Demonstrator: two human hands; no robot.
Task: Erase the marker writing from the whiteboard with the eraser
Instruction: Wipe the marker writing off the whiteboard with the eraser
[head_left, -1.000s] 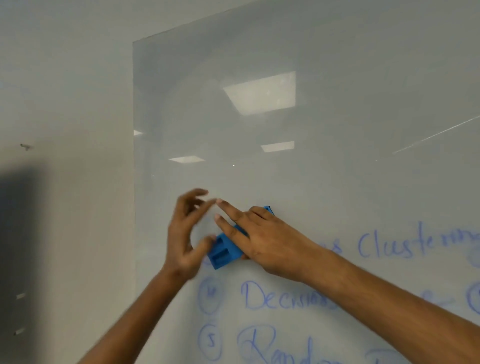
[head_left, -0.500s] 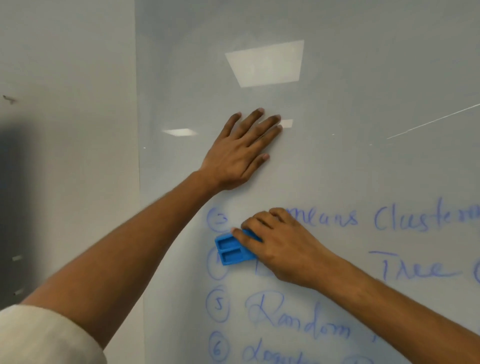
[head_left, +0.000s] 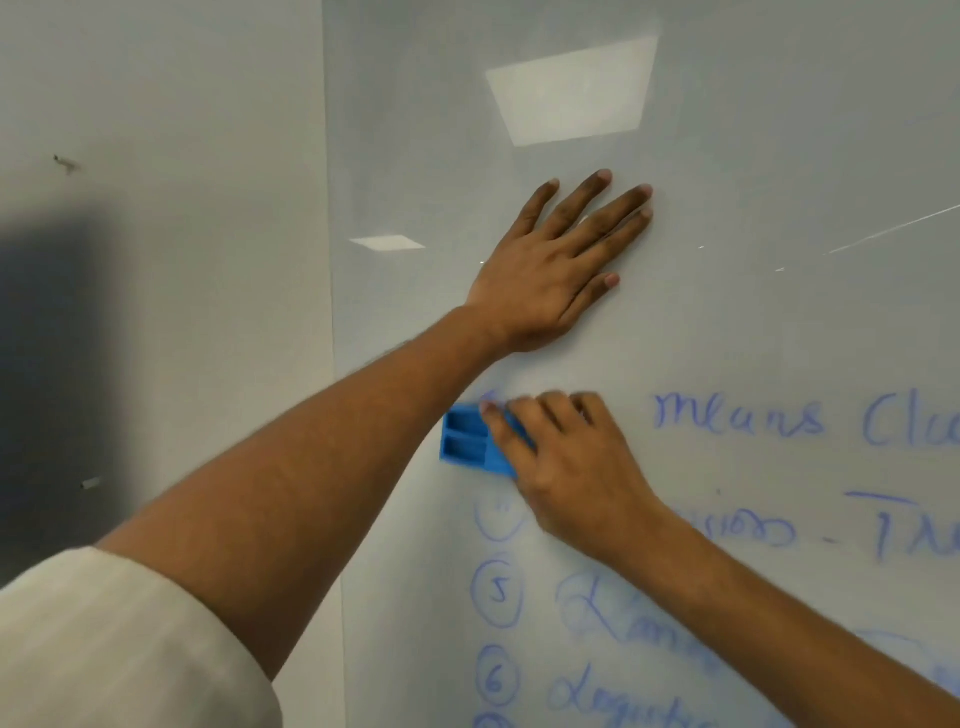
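Blue plastic eraser (head_left: 470, 449) lies flat against the whiteboard (head_left: 779, 156), at the left end of the top written line. We note the right hand (head_left: 566, 467) gripping it, fingers curled over its upper edge. Blue marker writing (head_left: 737, 421) runs to its right and below. We record the left hand (head_left: 558, 265) pressed flat above, fingers straight and spread.

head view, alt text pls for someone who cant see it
A right hand presses a blue eraser against a whiteboard at the left end of a line of blue writing. The left hand rests flat on the blank board above it. More numbered lines of writing run below.
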